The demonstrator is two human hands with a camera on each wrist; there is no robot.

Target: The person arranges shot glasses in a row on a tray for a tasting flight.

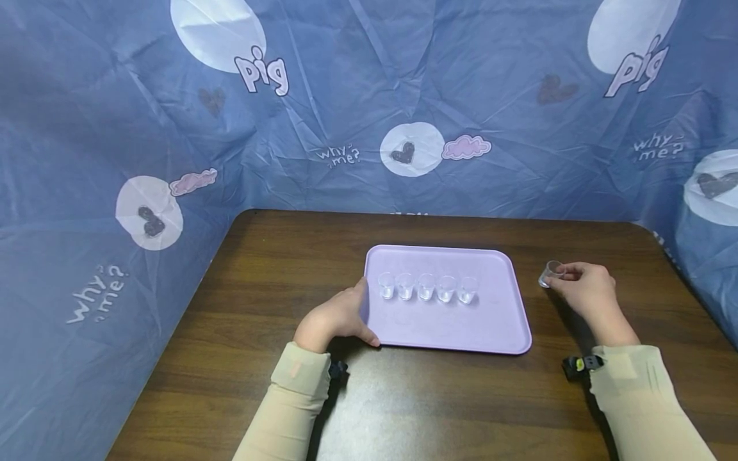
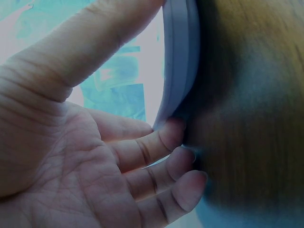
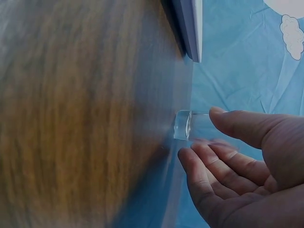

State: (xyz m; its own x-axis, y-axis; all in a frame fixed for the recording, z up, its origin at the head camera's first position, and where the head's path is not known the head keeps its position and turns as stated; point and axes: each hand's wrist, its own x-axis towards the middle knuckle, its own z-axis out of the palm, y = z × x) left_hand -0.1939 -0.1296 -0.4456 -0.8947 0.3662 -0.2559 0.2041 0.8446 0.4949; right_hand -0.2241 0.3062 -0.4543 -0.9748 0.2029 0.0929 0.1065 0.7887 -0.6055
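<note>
a small clear plastic cup (image 1: pixel 551 272) is pinched between thumb and fingertips of the right hand (image 1: pixel 583 289), its base on the dark wooden table (image 1: pixel 288 269) just right of the flat lilac plastic tray (image 1: pixel 496 320). the tray's left edge is clasped by the left hand (image 1: pixel 337 317). five like cups (image 1: pixel 426 286) are lined up across the tray; an upright carry to the right of the row's right end seems best.

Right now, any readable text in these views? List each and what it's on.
"pig" – blue backdrop sheet, upper left, by a white oval.
"pig" – same sheet, upper right.
"why me?" – sheet, centre, beside the heart circle.
"why me?" – sheet, lower left.
"why me?" – sheet, right.
Nothing readable on the tray, the glasses or the table; none in either wrist view.
</note>
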